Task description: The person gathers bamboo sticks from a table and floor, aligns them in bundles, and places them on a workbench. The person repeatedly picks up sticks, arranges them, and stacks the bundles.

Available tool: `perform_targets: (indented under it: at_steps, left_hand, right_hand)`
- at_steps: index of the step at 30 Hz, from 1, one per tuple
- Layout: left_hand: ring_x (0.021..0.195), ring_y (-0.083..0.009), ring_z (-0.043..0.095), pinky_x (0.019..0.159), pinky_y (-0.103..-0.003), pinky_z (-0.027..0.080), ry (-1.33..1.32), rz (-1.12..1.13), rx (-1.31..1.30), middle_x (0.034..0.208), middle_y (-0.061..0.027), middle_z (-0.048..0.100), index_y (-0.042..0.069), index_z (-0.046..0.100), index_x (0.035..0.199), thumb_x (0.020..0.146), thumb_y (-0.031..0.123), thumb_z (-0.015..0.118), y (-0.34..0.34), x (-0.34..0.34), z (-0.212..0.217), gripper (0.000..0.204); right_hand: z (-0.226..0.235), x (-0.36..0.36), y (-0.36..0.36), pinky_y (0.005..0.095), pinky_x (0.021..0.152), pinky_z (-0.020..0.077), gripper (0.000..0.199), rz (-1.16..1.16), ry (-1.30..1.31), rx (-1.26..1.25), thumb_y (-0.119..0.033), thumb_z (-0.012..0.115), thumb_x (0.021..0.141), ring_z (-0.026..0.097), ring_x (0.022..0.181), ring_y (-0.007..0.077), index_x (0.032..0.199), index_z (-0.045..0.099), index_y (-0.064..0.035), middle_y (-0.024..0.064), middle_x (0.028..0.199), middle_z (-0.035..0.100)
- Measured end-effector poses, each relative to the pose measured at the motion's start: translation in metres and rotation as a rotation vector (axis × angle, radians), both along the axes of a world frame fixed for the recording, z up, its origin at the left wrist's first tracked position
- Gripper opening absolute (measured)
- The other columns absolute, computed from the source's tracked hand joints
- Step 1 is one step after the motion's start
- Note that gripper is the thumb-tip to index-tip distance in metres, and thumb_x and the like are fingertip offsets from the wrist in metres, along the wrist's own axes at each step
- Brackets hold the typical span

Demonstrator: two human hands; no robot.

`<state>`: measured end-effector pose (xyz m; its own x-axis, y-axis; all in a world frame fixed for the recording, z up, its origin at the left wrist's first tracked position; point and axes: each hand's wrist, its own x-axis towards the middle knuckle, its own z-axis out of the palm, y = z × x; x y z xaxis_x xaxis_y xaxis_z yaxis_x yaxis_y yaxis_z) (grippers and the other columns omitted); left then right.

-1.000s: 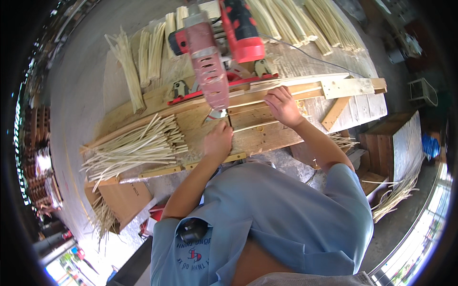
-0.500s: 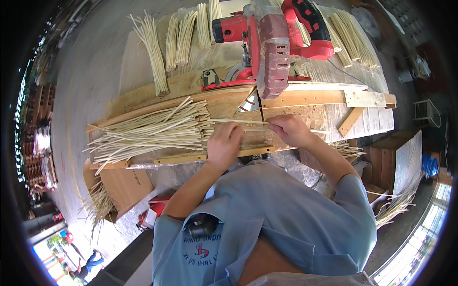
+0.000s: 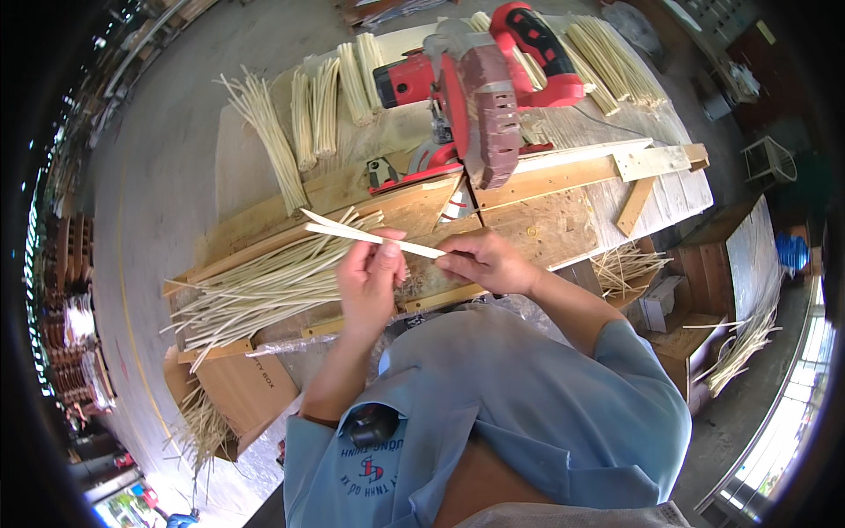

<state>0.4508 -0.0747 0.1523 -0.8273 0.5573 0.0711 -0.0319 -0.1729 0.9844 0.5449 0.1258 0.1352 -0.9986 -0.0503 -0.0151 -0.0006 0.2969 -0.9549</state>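
Two or so thin pale rattan-like sticks [image 3: 348,233] are held up in front of me, their left ends splayed apart. My left hand [image 3: 371,275] is closed round them near the middle, thumb on top. At their right end, my right hand [image 3: 487,262] pinches the tips between thumb and fingers. To the left, a loose pile of similar sticks [image 3: 264,286] lies on the wooden work board [image 3: 563,220], partly behind my left hand. Beyond my hands stands a red miter saw [image 3: 480,106], its blade guard over the slot in the board.
Several bundles of sticks [image 3: 264,136] lie behind the saw, with more [image 3: 616,66] at the far right. A wooden fence [image 3: 563,180] crosses the board. A cardboard box [image 3: 246,396] stands low at left; offcuts [image 3: 627,267] sit in a bin at right.
Both hands have lifted off the board toward me and left, bringing the sticks up from the board. The stick ends now stick out past my left hand. The view has turned slightly.
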Motion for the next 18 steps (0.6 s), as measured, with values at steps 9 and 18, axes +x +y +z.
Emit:
perform_targets:
  at_steps: [9, 18]
  left_hand:
    - [0.073, -0.013, 0.056, 0.063, -0.026, 0.044, 0.8, -0.157, -0.021, 0.092, -0.0104, 0.062, -0.005, 0.067, 0.097, 0.094, 0.015, 0.069, 0.028, -0.021, 0.079, 0.021]
    - [0.069, -0.0095, 0.056, 0.058, -0.022, 0.046, 0.502, -0.178, -0.061, 0.097, -0.0098, 0.062, -0.007, 0.064, 0.102, 0.098, 0.008, 0.062, 0.022, -0.019, 0.032, 0.016]
  right_hand:
    - [0.014, -0.009, -0.008, 0.0306, 0.08, 0.0537, 0.014, 0.136, 0.238, -0.209, -0.016, 0.063, 0.099, 0.07, 0.087, 0.0166, 0.103, 0.071, -0.0053, 0.0075, 0.09, 0.073]
    - [-0.037, -0.014, -0.002, 0.0337, 0.082, 0.054, 0.021, 0.144, 0.144, 0.014, -0.02, 0.066, 0.096, 0.07, 0.087, 0.0249, 0.11, 0.073, -0.0064, 0.0122, 0.096, 0.074]
